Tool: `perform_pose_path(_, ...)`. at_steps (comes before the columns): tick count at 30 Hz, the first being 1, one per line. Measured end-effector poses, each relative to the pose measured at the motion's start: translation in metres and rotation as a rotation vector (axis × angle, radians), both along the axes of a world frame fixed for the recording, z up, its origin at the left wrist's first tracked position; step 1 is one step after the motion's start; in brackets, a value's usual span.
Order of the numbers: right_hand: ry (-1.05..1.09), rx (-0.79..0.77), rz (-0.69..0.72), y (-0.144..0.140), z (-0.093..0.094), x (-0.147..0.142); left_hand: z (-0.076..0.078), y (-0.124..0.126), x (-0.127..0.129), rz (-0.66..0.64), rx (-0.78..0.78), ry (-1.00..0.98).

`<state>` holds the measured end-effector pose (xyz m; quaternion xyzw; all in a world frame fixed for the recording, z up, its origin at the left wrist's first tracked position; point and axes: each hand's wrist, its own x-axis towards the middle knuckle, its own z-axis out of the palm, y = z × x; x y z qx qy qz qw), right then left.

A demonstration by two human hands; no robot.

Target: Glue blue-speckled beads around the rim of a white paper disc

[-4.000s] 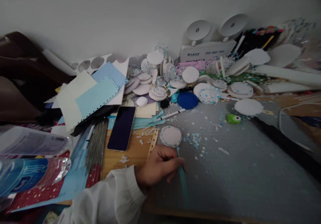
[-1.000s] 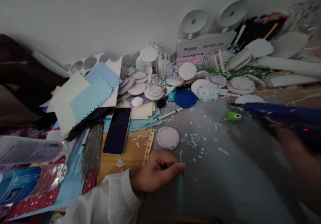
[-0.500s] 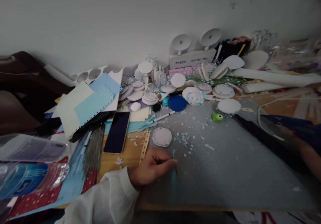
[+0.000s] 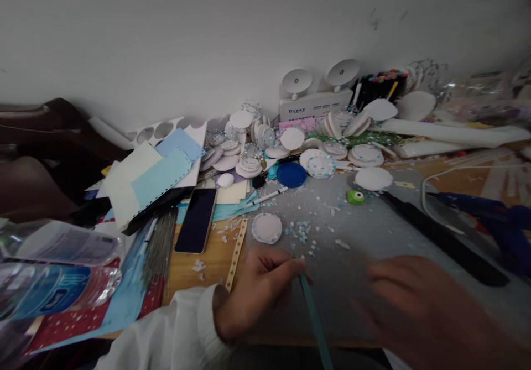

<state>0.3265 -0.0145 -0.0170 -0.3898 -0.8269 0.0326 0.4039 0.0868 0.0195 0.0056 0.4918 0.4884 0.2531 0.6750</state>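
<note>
Teal paper strip (image 4: pixel 314 314), running from far left to near right, is pinched by the left hand (image 4: pixel 257 290); the blurred right hand (image 4: pixel 418 309) hovers just right, its grip unclear.

A cluttered wooden table (image 4: pixel 207 267) is standing against a white wall. A grey mat (image 4: pixel 373 237) is covering its middle, with paper scraps (image 4: pixel 305 232) scattered on it. A dark phone (image 4: pixel 196 212) is lying at the left beside coloured paper sheets (image 4: pixel 153 179). White paper discs (image 4: pixel 290 137) are piling up along the back.
</note>
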Motion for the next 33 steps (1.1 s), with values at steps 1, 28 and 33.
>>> perform_pose_path(1,-0.134,0.089,0.074,0.004,-0.001,-0.018,0.0,-0.001,0.004,0.01,0.022,0.019)
perform_pose_path(28,0.768,-0.706,0.151,0.061,-0.036,-0.062,-0.05,0.066,-0.062,-0.372,0.997,0.48)
perform_pose_path(33,0.742,-0.787,0.215,0.056,-0.029,-0.065,-0.049,0.059,-0.06,-0.233,1.02,0.331)
